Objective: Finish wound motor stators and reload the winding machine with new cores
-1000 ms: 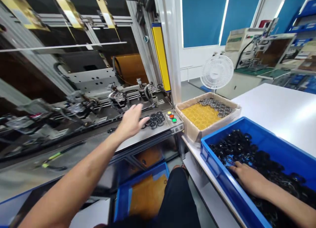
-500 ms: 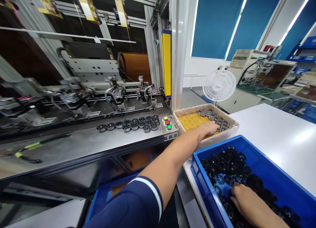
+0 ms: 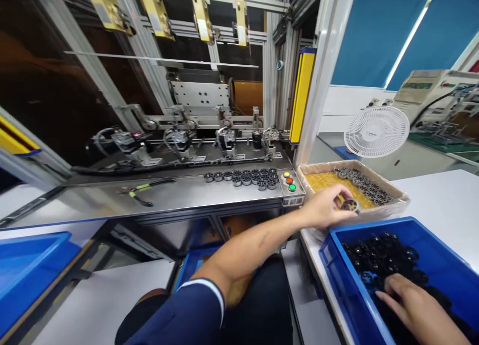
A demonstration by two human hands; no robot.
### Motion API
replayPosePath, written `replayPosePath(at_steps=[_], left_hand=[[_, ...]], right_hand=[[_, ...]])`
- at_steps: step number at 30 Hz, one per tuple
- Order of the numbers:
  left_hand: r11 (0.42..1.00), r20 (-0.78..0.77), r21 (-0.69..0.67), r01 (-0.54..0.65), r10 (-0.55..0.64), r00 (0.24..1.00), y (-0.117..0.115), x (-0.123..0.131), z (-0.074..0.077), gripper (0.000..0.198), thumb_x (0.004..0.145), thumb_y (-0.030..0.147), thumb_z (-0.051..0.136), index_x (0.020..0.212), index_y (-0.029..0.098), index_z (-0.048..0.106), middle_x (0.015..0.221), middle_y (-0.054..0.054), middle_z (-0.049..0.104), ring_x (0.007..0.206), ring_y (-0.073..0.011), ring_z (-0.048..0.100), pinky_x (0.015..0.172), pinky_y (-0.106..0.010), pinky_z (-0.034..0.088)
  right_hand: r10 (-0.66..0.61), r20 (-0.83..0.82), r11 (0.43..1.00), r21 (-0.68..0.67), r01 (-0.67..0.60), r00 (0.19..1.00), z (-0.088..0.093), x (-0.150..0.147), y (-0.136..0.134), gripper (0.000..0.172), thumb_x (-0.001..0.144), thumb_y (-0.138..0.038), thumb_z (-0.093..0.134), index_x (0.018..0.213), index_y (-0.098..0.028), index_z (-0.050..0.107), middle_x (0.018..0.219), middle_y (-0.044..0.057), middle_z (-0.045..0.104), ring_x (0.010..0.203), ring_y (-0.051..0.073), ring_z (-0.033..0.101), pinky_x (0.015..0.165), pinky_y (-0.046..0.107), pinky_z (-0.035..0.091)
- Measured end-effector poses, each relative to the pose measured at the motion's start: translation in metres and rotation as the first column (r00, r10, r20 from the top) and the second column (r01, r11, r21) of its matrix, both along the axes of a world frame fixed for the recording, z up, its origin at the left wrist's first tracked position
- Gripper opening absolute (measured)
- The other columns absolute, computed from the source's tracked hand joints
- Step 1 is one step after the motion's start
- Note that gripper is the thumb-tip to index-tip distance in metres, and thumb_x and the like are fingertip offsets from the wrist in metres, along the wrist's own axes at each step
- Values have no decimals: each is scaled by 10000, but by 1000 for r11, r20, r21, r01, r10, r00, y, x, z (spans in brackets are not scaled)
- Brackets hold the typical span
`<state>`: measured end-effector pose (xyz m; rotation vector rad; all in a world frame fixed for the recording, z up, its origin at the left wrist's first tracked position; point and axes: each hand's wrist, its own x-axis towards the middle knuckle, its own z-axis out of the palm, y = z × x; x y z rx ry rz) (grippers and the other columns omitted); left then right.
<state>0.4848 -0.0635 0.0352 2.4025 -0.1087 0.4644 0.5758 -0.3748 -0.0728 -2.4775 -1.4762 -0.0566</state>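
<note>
My left hand (image 3: 331, 205) is closed, thumb and fingers pinching a round metal-rimmed part (image 3: 351, 206) with a dark spoked centre. It hovers over the near edge of a plastic-lined tray (image 3: 398, 203), which holds rows of similar round parts (image 3: 368, 185) on a yellow layer (image 3: 318, 179). Down in the blue bin (image 3: 437, 245), my right hand (image 3: 409, 297) reaches among a heap of black spoked plastic parts (image 3: 389, 255). Its fingers are curled, and whatever lies between them is hidden.
On the metal ledge stand several round black-and-metal parts (image 3: 247, 177) beside a button box (image 3: 293, 185). Pliers with green-and-black handles (image 3: 142, 188) lie further left. Behind the ledge are machine fixtures (image 3: 226, 138). A white fan (image 3: 377, 131) stands beyond the tray.
My left hand has come up out of the tray and back toward me, now with a round part in its fingers. My right hand stays in the bin. The view has swung left.
</note>
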Motion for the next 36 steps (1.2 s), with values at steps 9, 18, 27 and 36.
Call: replayPosePath(at_steps=[9, 18, 27, 36], left_hand=[[428, 244, -873, 232, -28, 969, -16, -179, -41, 379, 766, 194, 803, 1135, 181, 719, 1175, -111, 628, 914, -133, 621, 826, -264, 533], [225, 118, -961, 163, -203, 972, -48, -186, -40, 515, 651, 173, 899, 1131, 155, 713, 979, -72, 749, 813, -110, 688, 834, -255, 561], [107, 69, -989, 103, -288, 955, -75, -174, -39, 602, 500, 170, 959, 1050, 111, 721, 921, -82, 760, 815, -150, 700, 804, -273, 559], [256, 42, -962, 94, -199, 979, -74, -176, -38, 609, 471, 164, 962, 1038, 115, 744, 899, -74, 769, 809, -172, 715, 823, -307, 602]], right_hand=[[141, 65, 910, 384, -155, 988, 88, -91, 55, 189, 962, -309, 551, 1013, -219, 709, 1251, 94, 669, 1106, 238, 685, 939, 371, 588], [328, 192, 717, 588, -376, 925, 103, -178, 74, 363, 803, 14, 683, 1117, -155, 616, 1121, 131, 708, 1068, 210, 692, 923, 328, 594], [338, 246, 666, 619, -416, 908, 107, -177, 70, 584, 783, 27, 693, 1324, -159, 577, 1085, 127, 732, 1024, 228, 695, 851, 390, 603], [304, 279, 718, 562, -411, 911, 104, -170, 66, 558, 806, -4, 675, 1332, -173, 592, 1050, 120, 681, 985, 233, 661, 806, 386, 598]])
